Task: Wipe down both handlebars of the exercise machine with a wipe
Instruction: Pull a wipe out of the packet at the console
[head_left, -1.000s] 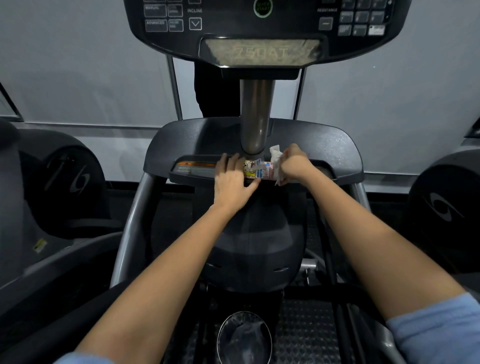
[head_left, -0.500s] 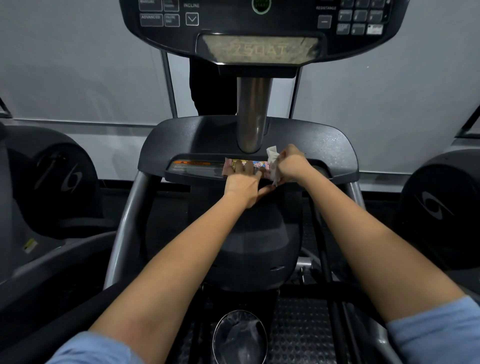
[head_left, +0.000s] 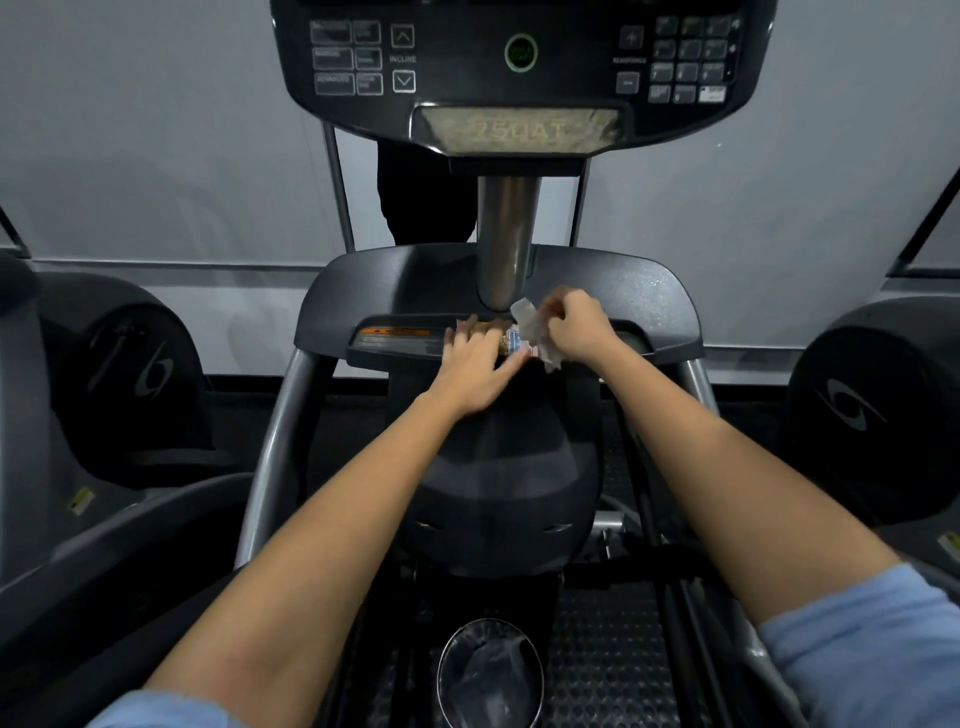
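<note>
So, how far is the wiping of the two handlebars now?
Only the start. The left hand presses the wipe packet on the machine's shelf, and the right hand pulls out a wipe. Neither handlebar is touched yet; both remain.

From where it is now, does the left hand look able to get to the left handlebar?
Probably yes. The left hand rests flat on the wipe packet on the tray; the left handlebar runs down just beside that arm, with nothing between them.
</note>
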